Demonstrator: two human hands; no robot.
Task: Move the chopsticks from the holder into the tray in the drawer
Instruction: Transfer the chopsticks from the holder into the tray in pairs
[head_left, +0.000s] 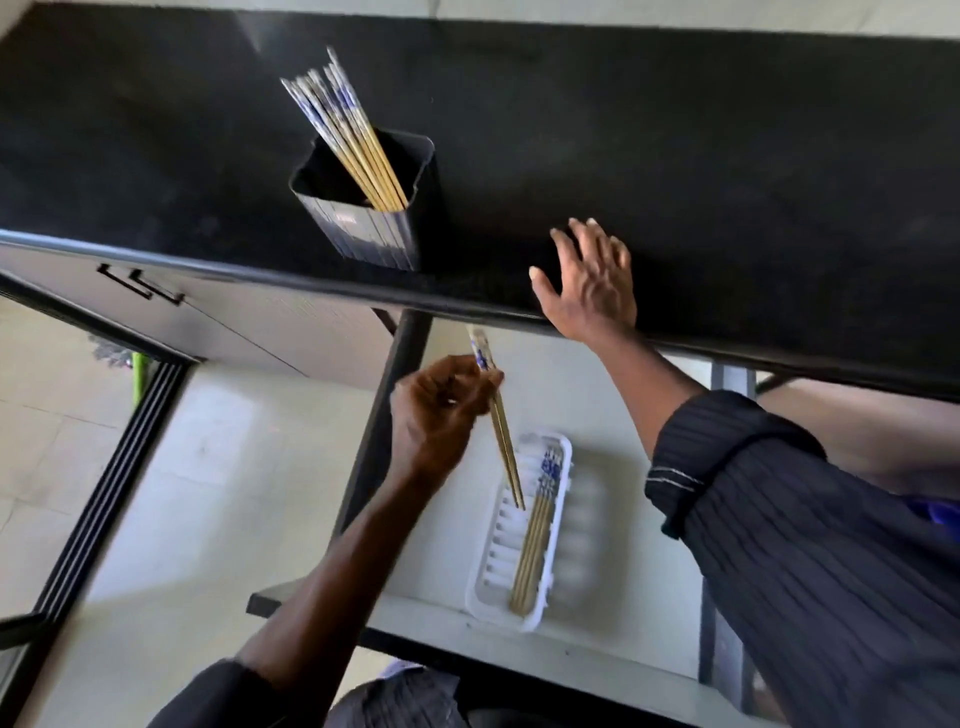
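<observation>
A black square holder (363, 228) stands on the dark countertop (675, 156) near its front edge, with several blue-and-bamboo chopsticks (340, 124) leaning in it. Below, in the open drawer (613, 660), lies a white ribbed tray (498, 545) holding a few chopsticks (537, 535). My left hand (439, 410) is above the drawer, shut on a pair of chopsticks (506, 447) whose tips point down at the tray's left side. My right hand (589, 283) rests flat on the counter edge, fingers spread, right of the holder.
A cabinet door with black handles (140, 283) sits left under the counter. Pale tiled floor (208, 467) and a black sliding-door track (98, 514) lie at the left. A green object (137, 376) stands near the doorway.
</observation>
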